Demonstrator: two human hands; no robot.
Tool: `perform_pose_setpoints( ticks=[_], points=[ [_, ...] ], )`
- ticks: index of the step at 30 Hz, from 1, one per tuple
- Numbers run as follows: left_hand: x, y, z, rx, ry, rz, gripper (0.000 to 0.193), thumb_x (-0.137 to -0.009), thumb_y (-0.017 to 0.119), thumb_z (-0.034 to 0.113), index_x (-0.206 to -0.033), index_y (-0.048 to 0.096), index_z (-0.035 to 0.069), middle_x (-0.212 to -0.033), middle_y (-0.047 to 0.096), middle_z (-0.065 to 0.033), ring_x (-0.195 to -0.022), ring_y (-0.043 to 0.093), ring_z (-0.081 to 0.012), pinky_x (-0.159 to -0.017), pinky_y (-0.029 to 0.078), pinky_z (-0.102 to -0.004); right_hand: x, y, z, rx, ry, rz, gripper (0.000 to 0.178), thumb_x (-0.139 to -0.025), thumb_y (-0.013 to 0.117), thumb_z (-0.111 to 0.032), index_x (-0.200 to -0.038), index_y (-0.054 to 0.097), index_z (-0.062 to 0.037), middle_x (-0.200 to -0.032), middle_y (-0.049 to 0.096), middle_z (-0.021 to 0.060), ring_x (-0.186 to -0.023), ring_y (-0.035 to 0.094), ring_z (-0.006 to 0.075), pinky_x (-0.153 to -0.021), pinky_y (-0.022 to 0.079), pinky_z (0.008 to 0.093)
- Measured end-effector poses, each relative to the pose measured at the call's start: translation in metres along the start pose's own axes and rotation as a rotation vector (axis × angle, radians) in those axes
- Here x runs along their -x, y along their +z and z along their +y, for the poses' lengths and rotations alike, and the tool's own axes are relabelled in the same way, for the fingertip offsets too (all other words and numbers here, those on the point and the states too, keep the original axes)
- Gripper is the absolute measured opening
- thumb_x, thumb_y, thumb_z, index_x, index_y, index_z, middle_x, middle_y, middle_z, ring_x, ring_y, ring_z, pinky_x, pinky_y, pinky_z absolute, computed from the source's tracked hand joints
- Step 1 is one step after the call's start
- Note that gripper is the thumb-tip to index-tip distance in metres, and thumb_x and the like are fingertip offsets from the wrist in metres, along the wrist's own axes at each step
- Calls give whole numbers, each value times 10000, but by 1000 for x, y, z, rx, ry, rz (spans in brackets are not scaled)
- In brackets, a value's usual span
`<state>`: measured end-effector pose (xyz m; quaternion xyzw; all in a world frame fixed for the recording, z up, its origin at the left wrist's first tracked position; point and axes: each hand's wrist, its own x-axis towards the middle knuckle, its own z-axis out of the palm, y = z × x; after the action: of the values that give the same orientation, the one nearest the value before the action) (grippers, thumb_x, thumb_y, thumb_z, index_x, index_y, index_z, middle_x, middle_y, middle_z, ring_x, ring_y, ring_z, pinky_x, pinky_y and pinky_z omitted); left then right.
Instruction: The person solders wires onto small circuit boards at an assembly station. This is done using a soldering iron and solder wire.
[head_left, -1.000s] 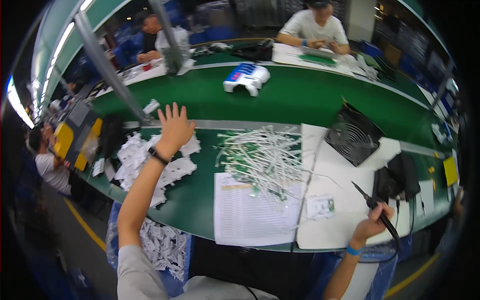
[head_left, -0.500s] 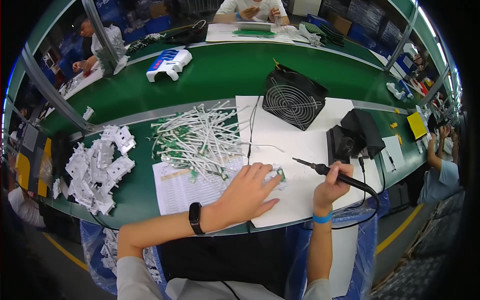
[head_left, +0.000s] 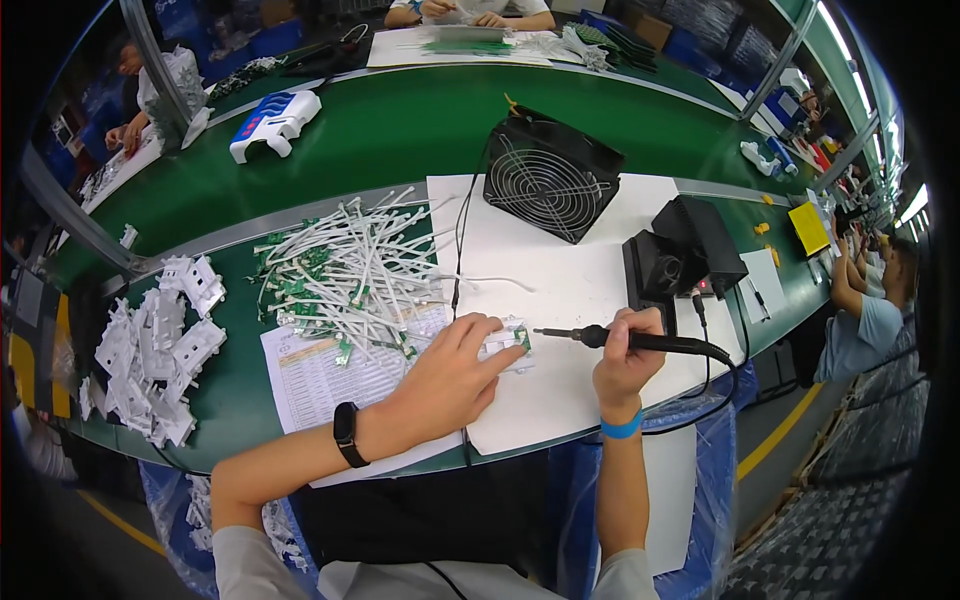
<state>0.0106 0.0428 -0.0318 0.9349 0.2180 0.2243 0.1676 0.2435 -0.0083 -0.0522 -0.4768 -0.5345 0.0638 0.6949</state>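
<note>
A small white plastic part with a green circuit board (head_left: 508, 345) lay on the white work mat (head_left: 590, 290), near its front edge and just ahead of the worker's chest. The left hand (head_left: 445, 385), a black band at its wrist, lay flat over the part's left end, fingers stretched out and pressing it down rather than curled round it. The right hand (head_left: 627, 352), above a blue wristband, was closed in a pen-like grip round the black handle of a soldering iron (head_left: 615, 340), whose thin tip pointed left and met the part's right edge; whether it actually touched could not be told.

Behind the left hand sat a loose heap of white wired pieces with green boards (head_left: 345, 270), partly spread over a printed sheet (head_left: 315, 375). Further left, on the green bench (head_left: 400, 130), was a pile of white plastic housings (head_left: 155, 345). At the back of the mat stood a black mesh-fronted fan (head_left: 550, 175), tilted toward the worker, and to its right a black soldering station (head_left: 685, 255), from which a cable ran to the iron. A blue and white casing (head_left: 275, 120) lay well apart across the bench. Other people worked at the far side, at the left edge and at the right end of the line.
</note>
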Motion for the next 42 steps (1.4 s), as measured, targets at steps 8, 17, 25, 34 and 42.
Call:
perform_pose_setpoints(
  ticks=[8,17,25,34,42],
  points=[
    [-2,-8,-9,90,28,-35,444,-792,680,-5,-1232,637,38,-1288,522,-203,-1238,493,-354,-1023,465,-415,2,-1,3,40,14,-89,154,-911,608,-30,-840,471,-38,-632,462,12,-565,385,72,-529,312,241],
    [-1,-9,-8,96,34,-26,443,-789,682,-8,-1228,639,27,-1281,533,-206,-1236,491,-358,-1030,456,-418,2,0,5,26,21,-103,154,-917,604,-32,-840,471,-36,-622,461,14,-554,376,70,-524,308,241],
    [0,-8,-9,83,22,-28,449,-791,683,-6,-1235,638,37,-1283,528,-197,-1173,508,-344,-992,470,-408,1,1,4,23,11,-128,153,-919,600,-33,-839,470,-34,-613,469,16,-553,380,68,-523,306,242],
    [0,-8,-9,81,31,-23,450,-790,686,-7,-1235,638,36,-1272,530,-192,-1178,507,-343,-994,469,-405,1,1,3,13,47,-107,157,-929,601,-43,-840,472,-38,-627,466,11,-567,379,66,-536,307,239],
    [1,-8,-8,69,30,-21,450,-792,684,-8,-1238,637,35,-1278,526,-195,-1186,506,-344,-997,471,-409,0,2,3,13,56,-106,141,-937,592,-41,-854,478,-43,-636,476,8,-581,393,67,-551,318,237]
  ],
)
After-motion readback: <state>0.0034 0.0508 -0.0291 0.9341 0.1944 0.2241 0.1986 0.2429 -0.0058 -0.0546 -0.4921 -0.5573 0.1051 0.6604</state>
